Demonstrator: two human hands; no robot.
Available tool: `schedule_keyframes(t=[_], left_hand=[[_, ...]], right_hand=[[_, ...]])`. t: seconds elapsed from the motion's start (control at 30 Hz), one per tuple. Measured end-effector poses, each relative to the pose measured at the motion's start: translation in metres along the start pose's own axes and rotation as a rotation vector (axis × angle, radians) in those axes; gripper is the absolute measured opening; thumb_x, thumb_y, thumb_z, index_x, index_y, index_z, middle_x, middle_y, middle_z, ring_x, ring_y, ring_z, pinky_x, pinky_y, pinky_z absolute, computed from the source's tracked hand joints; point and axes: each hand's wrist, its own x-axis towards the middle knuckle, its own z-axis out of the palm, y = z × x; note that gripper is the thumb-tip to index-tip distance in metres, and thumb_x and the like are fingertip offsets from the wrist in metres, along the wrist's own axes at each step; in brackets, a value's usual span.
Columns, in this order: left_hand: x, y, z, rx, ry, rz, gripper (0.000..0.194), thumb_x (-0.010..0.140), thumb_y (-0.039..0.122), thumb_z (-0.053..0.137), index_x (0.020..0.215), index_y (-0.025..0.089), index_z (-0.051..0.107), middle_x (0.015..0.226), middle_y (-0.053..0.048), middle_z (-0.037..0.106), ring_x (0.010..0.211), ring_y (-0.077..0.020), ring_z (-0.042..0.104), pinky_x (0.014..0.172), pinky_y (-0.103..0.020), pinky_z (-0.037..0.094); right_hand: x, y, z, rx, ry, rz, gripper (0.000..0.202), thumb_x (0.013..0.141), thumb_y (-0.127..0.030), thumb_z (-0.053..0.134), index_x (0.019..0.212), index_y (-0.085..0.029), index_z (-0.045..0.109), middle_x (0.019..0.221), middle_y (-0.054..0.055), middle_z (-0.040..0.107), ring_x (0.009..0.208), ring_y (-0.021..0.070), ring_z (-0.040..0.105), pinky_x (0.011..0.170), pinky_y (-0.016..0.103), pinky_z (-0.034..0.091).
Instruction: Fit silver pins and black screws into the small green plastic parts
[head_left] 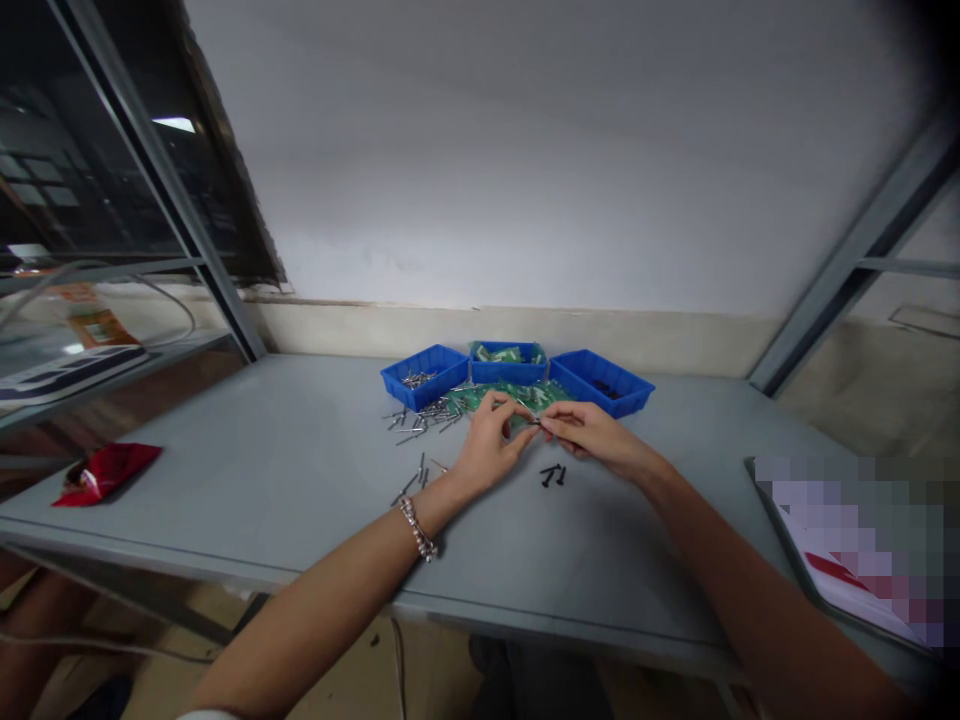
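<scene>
Both forearms reach far over grey surface (262,470). Left hand (491,445) and right hand (592,438) meet fingertip to fingertip, fingers pinched narrow on small metal pin (529,412), axis left-right, near blue trays (424,375).

Grey table (247,470), w/ three blue trays in a row at its far edge, by the wall. Using middle tray (508,364) as landmark: left tray (424,373) just beside it on the left, right tray (601,381) just beside on the right. Green bags (504,396) lie right in front of it. Loose metal pins (426,416) scattered front-left of it, a few more nearer. Small black screws (553,475) further in front. Red packet (106,471) far left. Clipboard (832,580) far right, at near edge.
</scene>
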Motion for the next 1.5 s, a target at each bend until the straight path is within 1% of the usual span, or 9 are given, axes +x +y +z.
schedule_keyframes(t=[0.17,0.37,0.43,0.53,0.63,0.8,1.17,1.33,1.5], left_hand=[[0.0,-0.001,0.001,-0.031,-0.027,-0.063,0.012,0.079,0.026,0.055,0.08,0.015,0.06,0.085,-0.004,0.048,0.063,-0.0102,0.044,0.061,-0.026,0.042],[0.002,-0.003,0.002,-0.097,-0.019,-0.105,0.009,0.079,0.022,0.054,0.077,0.015,0.06,0.082,-0.004,0.049,0.067,-0.0116,0.048,0.06,-0.025,0.041],[0.002,-0.004,0.003,-0.13,0.003,-0.131,0.008,0.078,0.021,0.055,0.078,0.015,0.06,0.083,-0.004,0.05,0.066,-0.0108,0.048,0.059,-0.024,0.041],[0.002,-0.006,0.003,-0.159,0.033,-0.154,0.007,0.077,0.021,0.057,0.078,0.015,0.06,0.084,-0.003,0.05,0.062,-0.0089,0.046,0.058,-0.024,0.041],[0.002,-0.007,0.003,-0.17,0.039,-0.14,0.006,0.076,0.021,0.058,0.079,0.016,0.06,0.084,-0.003,0.05,0.062,-0.0089,0.046,0.058,-0.024,0.042],[0.002,-0.006,0.003,-0.145,-0.005,-0.112,0.008,0.077,0.022,0.057,0.081,0.016,0.061,0.084,-0.004,0.049,0.068,-0.0114,0.047,0.059,-0.024,0.043],[0.0,-0.008,0.003,-0.078,-0.074,-0.11,0.009,0.079,0.024,0.055,0.081,0.016,0.06,0.083,-0.003,0.049,0.069,-0.0115,0.047,0.063,-0.026,0.043],[-0.001,-0.011,0.006,-0.053,-0.145,-0.121,0.009,0.078,0.023,0.057,0.082,0.017,0.062,0.084,-0.003,0.048,0.067,-0.0111,0.047,0.064,-0.027,0.043],[0.0,-0.014,0.006,-0.042,-0.105,-0.11,0.008,0.077,0.023,0.059,0.08,0.016,0.061,0.084,-0.003,0.048,0.063,-0.0096,0.045,0.063,-0.027,0.043]], right_hand=[[0.003,0.0,0.0,-0.042,0.06,-0.012,0.018,0.072,-0.033,0.058,0.079,-0.017,0.057,0.066,-0.001,0.051,0.05,0.007,0.04,0.045,0.022,0.028],[0.007,0.006,-0.001,-0.05,0.084,-0.07,0.02,0.067,-0.032,0.063,0.08,-0.017,0.059,0.07,0.001,0.056,0.064,0.012,0.052,0.057,0.025,0.038],[0.006,0.006,-0.001,-0.057,0.086,-0.06,0.025,0.066,-0.034,0.064,0.083,-0.017,0.059,0.071,0.001,0.056,0.064,0.0121,0.052,0.056,0.025,0.037],[0.004,0.006,-0.002,-0.064,0.047,-0.03,0.03,0.067,-0.039,0.063,0.086,-0.016,0.06,0.068,0.001,0.055,0.055,0.0096,0.047,0.049,0.023,0.033],[0.002,0.005,-0.001,-0.078,0.012,-0.019,0.029,0.073,-0.044,0.056,0.081,-0.016,0.06,0.066,0.001,0.054,0.049,0.0074,0.04,0.045,0.022,0.028],[0.001,0.001,0.0,-0.062,0.029,-0.01,0.03,0.078,-0.045,0.049,0.073,-0.016,0.057,0.065,0.001,0.053,0.048,0.0067,0.037,0.043,0.022,0.026],[0.0,-0.002,0.001,-0.098,0.036,-0.013,0.022,0.073,-0.038,0.056,0.078,-0.017,0.058,0.066,0.0,0.051,0.05,0.0078,0.039,0.045,0.022,0.028],[0.003,0.001,0.001,-0.1,0.069,-0.044,0.018,0.071,-0.034,0.059,0.076,-0.017,0.058,0.064,-0.001,0.053,0.055,0.0094,0.046,0.05,0.023,0.033],[0.005,0.005,0.0,-0.113,0.053,-0.081,0.022,0.069,-0.035,0.061,0.08,-0.016,0.059,0.072,0.002,0.058,0.066,0.0131,0.053,0.06,0.025,0.04]])
